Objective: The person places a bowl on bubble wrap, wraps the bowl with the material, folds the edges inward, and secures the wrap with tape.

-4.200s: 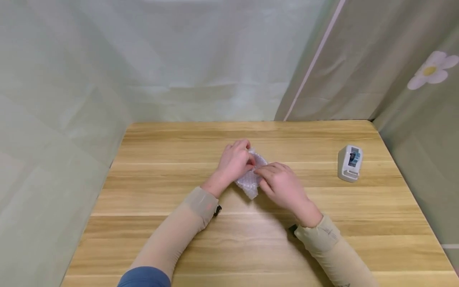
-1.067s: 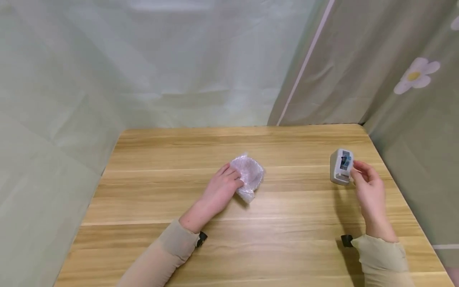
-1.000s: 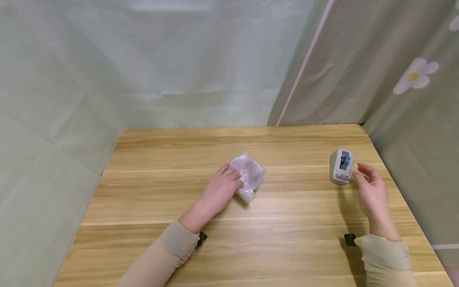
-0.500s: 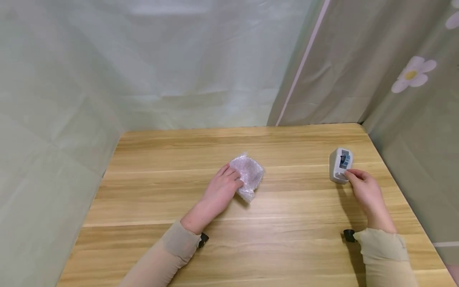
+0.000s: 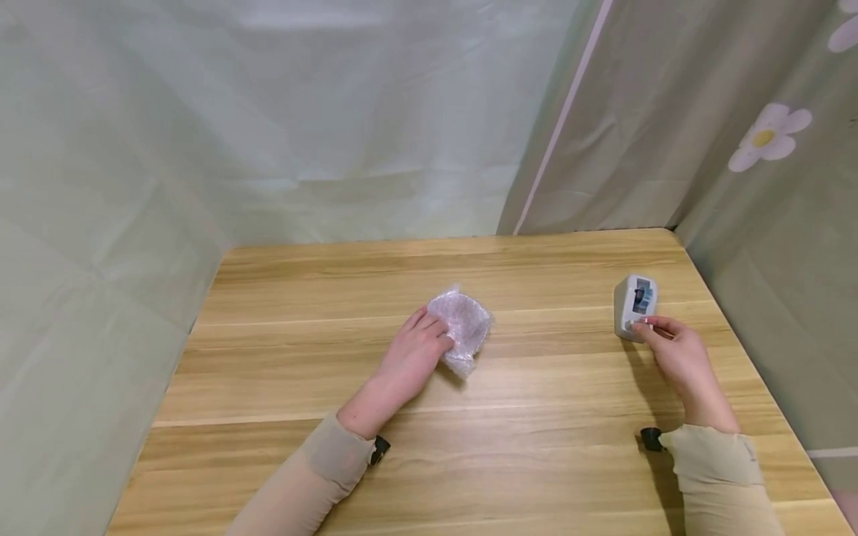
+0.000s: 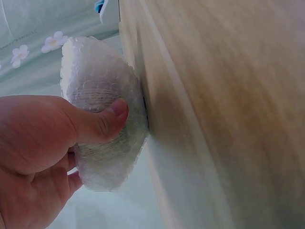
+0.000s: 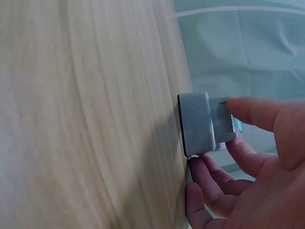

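Note:
A bubble-wrapped bundle point(image 5: 465, 327) stands near the middle of the table, with something ribbed showing faintly through the plastic in the left wrist view. My left hand point(image 5: 412, 353) grips its left side, the thumb point(image 6: 102, 125) pressed across the wrap and the other fingers mostly hidden behind. Toward the right stands a grey tape dispenser point(image 5: 626, 305) with a blue-cored roll. My right hand point(image 5: 680, 361) is at its front end, thumb and index finger pinching either side of the toothed cutter point(image 7: 233, 122). Any tape end between those fingertips is too small to make out.
The wooden table point(image 5: 523, 447) runs back to pale curtains point(image 5: 375, 134). At the right hangs a grey-green curtain printed with a flower point(image 5: 764, 138). A small black device point(image 5: 651, 439) sits at my right cuff, another at my left.
Earlier both hands worked on the bubble wrap. My right hand has since gone over to the tape dispenser and come in onto its cutter end. Lately the left hand has kept its place.

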The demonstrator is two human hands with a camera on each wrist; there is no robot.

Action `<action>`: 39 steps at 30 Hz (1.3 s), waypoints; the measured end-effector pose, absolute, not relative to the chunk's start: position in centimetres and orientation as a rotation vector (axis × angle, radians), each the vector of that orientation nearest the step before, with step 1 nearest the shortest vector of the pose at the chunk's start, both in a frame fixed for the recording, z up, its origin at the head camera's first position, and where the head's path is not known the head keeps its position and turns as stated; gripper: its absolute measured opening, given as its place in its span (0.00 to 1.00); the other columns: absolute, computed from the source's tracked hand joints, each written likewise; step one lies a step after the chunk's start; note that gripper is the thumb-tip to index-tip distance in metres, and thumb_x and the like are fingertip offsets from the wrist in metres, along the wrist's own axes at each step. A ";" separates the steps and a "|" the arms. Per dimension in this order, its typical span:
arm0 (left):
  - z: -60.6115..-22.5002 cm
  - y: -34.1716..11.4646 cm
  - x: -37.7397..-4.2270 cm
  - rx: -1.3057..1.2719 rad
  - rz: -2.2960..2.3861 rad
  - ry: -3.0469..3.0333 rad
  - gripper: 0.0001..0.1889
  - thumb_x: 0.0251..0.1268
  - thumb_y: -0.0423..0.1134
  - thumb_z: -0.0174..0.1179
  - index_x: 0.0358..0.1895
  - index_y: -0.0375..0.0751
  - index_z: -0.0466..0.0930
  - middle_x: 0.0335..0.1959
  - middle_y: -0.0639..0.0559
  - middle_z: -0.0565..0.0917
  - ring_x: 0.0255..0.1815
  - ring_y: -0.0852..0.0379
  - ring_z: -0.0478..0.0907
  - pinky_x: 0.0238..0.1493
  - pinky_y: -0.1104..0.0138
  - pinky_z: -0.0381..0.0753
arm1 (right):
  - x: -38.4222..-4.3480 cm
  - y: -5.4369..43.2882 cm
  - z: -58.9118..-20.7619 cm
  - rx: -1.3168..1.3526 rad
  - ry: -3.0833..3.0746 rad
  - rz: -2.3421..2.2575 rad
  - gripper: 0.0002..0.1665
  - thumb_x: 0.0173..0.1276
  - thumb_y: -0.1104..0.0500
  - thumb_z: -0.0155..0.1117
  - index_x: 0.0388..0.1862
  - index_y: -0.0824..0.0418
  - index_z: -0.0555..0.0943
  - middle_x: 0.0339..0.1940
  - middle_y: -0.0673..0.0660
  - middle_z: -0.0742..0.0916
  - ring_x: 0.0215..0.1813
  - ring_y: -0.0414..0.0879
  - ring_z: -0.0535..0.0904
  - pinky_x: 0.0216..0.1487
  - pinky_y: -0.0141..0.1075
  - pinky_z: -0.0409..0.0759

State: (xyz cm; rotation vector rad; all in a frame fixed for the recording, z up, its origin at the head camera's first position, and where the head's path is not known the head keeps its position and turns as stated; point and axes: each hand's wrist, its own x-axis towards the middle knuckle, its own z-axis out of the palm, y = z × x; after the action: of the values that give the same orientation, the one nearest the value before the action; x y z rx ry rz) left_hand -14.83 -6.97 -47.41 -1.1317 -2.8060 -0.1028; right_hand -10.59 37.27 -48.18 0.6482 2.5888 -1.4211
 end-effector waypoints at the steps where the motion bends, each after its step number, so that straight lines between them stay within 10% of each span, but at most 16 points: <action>1: -47.4 -7.0 -14.8 -1.129 -0.105 -2.806 0.12 0.69 0.27 0.66 0.47 0.47 0.92 0.55 0.51 0.88 0.64 0.50 0.79 0.83 0.49 0.59 | -10.6 37.3 -48.2 0.651 2.587 -1.428 0.44 0.83 0.38 0.56 0.76 0.74 0.67 0.74 0.77 0.73 0.60 0.57 0.71 0.41 0.26 0.72; 22: -47.7 -6.9 -14.8 -1.116 -0.123 -2.807 0.11 0.70 0.26 0.66 0.47 0.46 0.92 0.54 0.50 0.88 0.63 0.50 0.80 0.84 0.51 0.57 | -11.1 36.4 -47.1 0.754 2.710 -1.177 0.35 0.83 0.41 0.58 0.67 0.70 0.76 0.68 0.75 0.76 0.54 0.62 0.72 0.44 0.43 0.69; 39: -47.5 -6.6 -14.7 -1.099 -0.129 -2.798 0.12 0.67 0.25 0.68 0.46 0.46 0.92 0.52 0.50 0.88 0.62 0.49 0.78 0.83 0.51 0.59 | -10.4 35.3 -47.2 0.848 2.760 -1.327 0.38 0.81 0.38 0.55 0.67 0.72 0.75 0.68 0.74 0.79 0.62 0.60 0.76 0.42 0.32 0.74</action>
State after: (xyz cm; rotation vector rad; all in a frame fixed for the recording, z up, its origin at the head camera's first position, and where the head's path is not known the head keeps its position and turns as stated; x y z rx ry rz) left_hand -14.75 -6.61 -47.54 -1.0986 -2.7984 -0.1287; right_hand -10.44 35.32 -47.18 0.8476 2.7605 -1.3272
